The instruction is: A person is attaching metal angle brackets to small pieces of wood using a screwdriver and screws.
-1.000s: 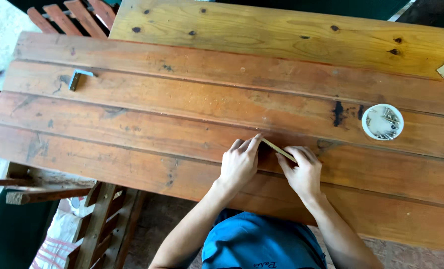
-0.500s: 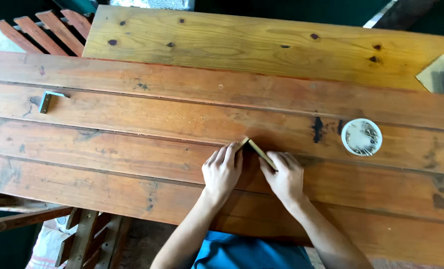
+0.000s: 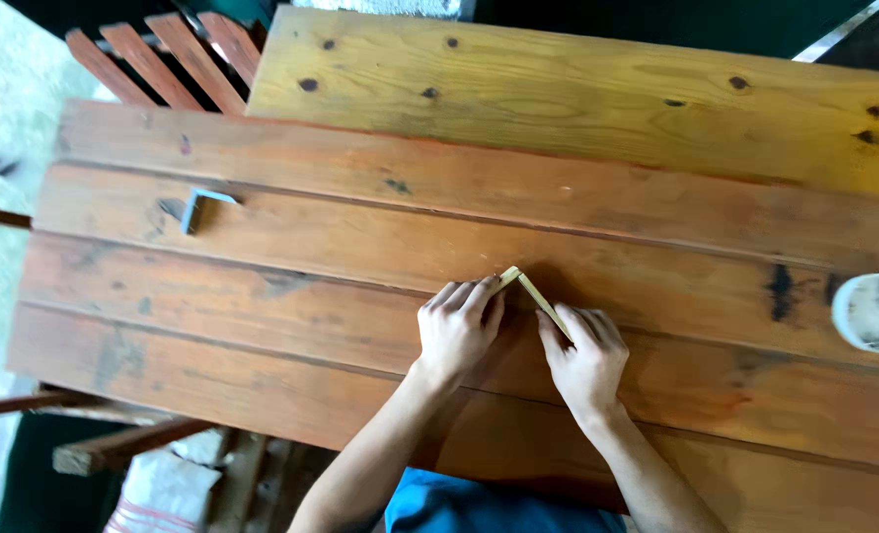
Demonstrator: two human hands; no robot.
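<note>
Mid-frame, the thin yellow strip (image 3: 535, 296) runs diagonally between the left hand (image 3: 459, 331) and right hand (image 3: 585, 357), both seemingly pinching it with curled fingers.

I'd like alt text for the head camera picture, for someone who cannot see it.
Seen from above, a person's left hand and right hand pinch a thin, pale yellow strip against a reddish-brown plank table. A small grey metal bracket lies to the left, a round white container at the right edge.
</note>
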